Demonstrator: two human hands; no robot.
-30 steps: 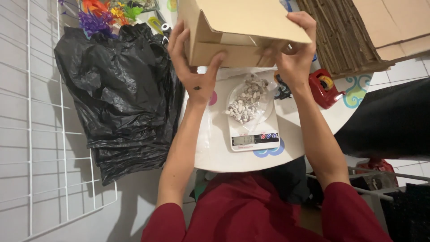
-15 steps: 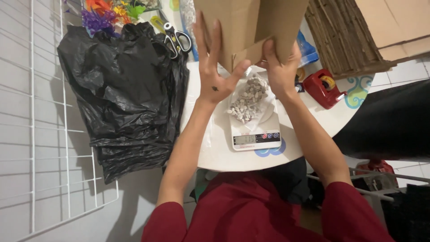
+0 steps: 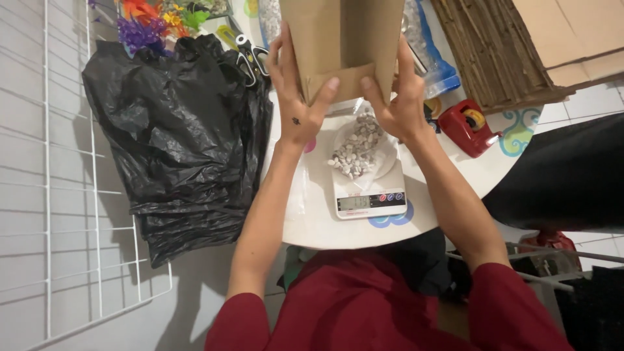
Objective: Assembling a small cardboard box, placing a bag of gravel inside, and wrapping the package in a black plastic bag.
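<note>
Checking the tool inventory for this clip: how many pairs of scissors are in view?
1. The scissors lie on the white table beside the black plastic bags, just left of the left hand holding the cardboard box. The box may hide others.

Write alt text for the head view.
Both hands, left and right, hold a cardboard box above a scale carrying a bag of pebbles on a round table; black bags hang left.

A brown cardboard box (image 3: 344, 45) is held upright between the left hand (image 3: 296, 97) and the right hand (image 3: 398, 97) above a white kitchen scale (image 3: 368, 195), whose small grey screen (image 3: 354, 203) faces up beside coloured round buttons, while a clear blue-edged plastic bag (image 3: 432, 58) lies behind.
</note>
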